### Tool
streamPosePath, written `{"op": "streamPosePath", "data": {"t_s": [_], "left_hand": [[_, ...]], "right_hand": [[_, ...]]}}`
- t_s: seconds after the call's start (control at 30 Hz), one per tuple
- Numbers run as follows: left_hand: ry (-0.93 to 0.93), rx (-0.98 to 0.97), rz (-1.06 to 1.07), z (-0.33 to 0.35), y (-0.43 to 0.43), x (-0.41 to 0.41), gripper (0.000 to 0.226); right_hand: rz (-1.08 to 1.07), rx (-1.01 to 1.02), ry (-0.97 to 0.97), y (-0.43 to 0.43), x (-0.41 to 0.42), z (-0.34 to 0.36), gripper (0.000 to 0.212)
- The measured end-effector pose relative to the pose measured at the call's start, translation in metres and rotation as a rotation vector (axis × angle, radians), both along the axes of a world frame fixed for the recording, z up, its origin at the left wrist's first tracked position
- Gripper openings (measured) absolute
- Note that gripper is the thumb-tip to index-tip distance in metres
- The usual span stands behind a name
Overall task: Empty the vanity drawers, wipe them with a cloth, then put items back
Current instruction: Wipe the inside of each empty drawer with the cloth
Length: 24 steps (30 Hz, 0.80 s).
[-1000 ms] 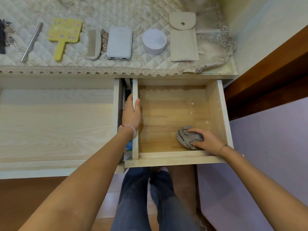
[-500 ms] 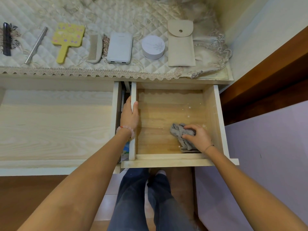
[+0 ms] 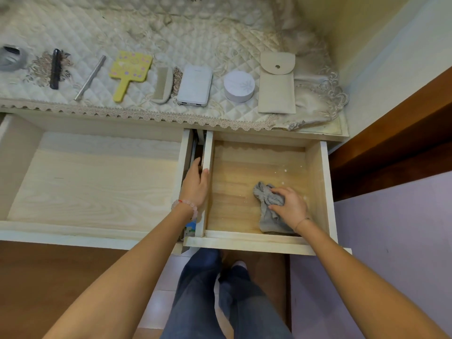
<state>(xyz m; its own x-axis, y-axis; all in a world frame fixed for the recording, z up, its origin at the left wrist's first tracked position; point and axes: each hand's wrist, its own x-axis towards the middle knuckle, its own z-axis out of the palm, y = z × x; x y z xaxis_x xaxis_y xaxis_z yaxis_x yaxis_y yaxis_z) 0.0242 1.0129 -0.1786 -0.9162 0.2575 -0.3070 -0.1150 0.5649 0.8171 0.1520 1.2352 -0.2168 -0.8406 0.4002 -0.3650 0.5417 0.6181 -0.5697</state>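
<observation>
Two vanity drawers stand pulled out with nothing stored in them. The small right drawer (image 3: 318, 182) has a tan wooden floor, and a crumpled grey cloth (image 3: 266, 206) lies on it near the front right. My right hand (image 3: 289, 204) presses on the cloth with its fingers curled over it. My left hand (image 3: 195, 187) grips the left side wall of this drawer, thumb inside and fingers outside. The wide left drawer (image 3: 93, 182) has a pale floor.
On the quilted vanity top lie a black comb (image 3: 55, 68), a metal stick (image 3: 90, 77), a yellow hand mirror (image 3: 128, 73), a beige comb (image 3: 163, 84), a white power bank (image 3: 195, 84), a round white box (image 3: 239, 86) and a beige pouch (image 3: 276, 82). My legs stand below.
My right hand has slid the grey cloth from the front right corner a little toward the drawer's middle and back. My left hand stays on the side wall.
</observation>
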Motion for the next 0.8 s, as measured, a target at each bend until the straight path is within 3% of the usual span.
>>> {"op": "streamPosePath", "data": {"t_s": [0.17,0.33,0.43,0.8], "left_hand": [[0.169,-0.031,0.009,0.043,-0.02,0.028,0.042],[0.497,-0.268,-0.1,0.091,-0.044,0.072,0.036],[0.628,-0.385,-0.036,0.12,-0.063,0.103,0.035],[0.7,-0.666,0.297,0.19,-0.146,0.21,0.042]], "right_hand": [[-0.115,-0.173,0.163,-0.003,0.001,0.041,0.043],[-0.079,-0.237,0.359,-0.014,0.006,0.098,0.043],[-0.008,-0.306,0.424,-0.026,0.011,0.129,0.043],[0.35,-0.491,0.479,-0.128,0.011,0.2,0.041]]}}
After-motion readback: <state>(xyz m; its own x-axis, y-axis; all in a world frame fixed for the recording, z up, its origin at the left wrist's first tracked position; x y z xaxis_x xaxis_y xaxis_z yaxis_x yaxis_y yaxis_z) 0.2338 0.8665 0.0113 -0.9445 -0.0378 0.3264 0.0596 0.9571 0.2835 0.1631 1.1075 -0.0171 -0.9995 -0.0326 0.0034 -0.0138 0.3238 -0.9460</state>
